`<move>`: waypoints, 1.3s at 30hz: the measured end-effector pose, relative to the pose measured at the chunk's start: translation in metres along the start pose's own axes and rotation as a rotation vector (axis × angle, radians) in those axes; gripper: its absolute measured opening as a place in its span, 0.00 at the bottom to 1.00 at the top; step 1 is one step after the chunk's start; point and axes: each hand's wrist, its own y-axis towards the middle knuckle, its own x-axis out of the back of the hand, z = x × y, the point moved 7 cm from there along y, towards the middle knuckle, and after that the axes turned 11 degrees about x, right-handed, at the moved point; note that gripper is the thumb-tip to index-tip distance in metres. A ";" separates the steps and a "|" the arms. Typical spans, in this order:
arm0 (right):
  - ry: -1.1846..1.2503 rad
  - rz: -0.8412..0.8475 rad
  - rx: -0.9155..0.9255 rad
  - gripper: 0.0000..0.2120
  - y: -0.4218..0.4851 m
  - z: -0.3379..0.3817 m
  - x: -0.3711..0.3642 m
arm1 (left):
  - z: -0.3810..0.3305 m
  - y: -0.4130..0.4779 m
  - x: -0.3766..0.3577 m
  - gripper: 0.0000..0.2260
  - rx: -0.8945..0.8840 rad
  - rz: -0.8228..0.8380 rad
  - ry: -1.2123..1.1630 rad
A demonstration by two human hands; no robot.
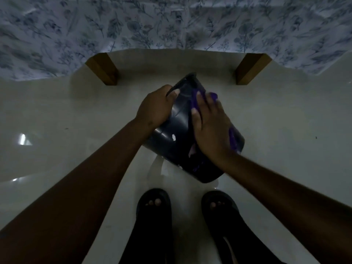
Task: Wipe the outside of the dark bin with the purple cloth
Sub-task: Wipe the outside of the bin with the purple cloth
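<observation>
The dark bin [177,134] lies tilted on the pale floor, its rim pointing away from me and its base toward my feet. My left hand [156,107] grips the bin's rim at the far left. My right hand [211,126] presses flat on the bin's side wall with the purple cloth [233,139] under the palm. Cloth edges show beyond my fingertips and by my wrist.
Two wooden bed legs [102,68] [249,67] stand beyond the bin, under a floral bedsheet [171,21] hanging across the top. My feet in black sandals [154,202] [219,204] stand just behind the bin. Glossy floor [76,111] spreads left and right.
</observation>
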 end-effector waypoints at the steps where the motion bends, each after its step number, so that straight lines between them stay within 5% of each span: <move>1: -0.022 0.014 0.082 0.27 -0.019 0.021 0.001 | -0.004 0.006 -0.002 0.16 -0.005 0.002 0.021; 5: -0.047 0.000 0.201 0.24 -0.038 0.031 0.006 | -0.014 0.023 -0.012 0.18 -0.031 0.015 -0.019; 8: -0.001 -0.102 0.046 0.23 0.011 -0.007 0.016 | -0.017 0.027 -0.011 0.18 -0.040 0.031 -0.039; 12: 0.263 -0.006 -0.291 0.30 0.056 -0.064 0.012 | -0.013 0.027 -0.009 0.19 -0.036 0.025 -0.028; 18: -0.033 0.045 0.210 0.25 -0.046 0.027 -0.002 | -0.012 0.032 -0.013 0.16 -0.010 0.028 -0.012; 22: -0.033 -0.065 0.077 0.25 -0.001 -0.006 0.010 | -0.015 0.029 -0.013 0.18 -0.015 0.031 -0.036; 27: 0.277 0.013 -0.273 0.25 0.054 -0.068 0.012 | -0.017 0.028 -0.009 0.18 0.008 0.011 -0.027; 33: -0.066 0.117 0.205 0.27 -0.053 0.029 -0.009 | -0.011 0.033 -0.013 0.17 0.022 0.001 0.007; 39: 0.044 -0.061 0.046 0.25 0.017 -0.020 0.015 | -0.021 0.025 -0.008 0.16 -0.027 0.006 -0.077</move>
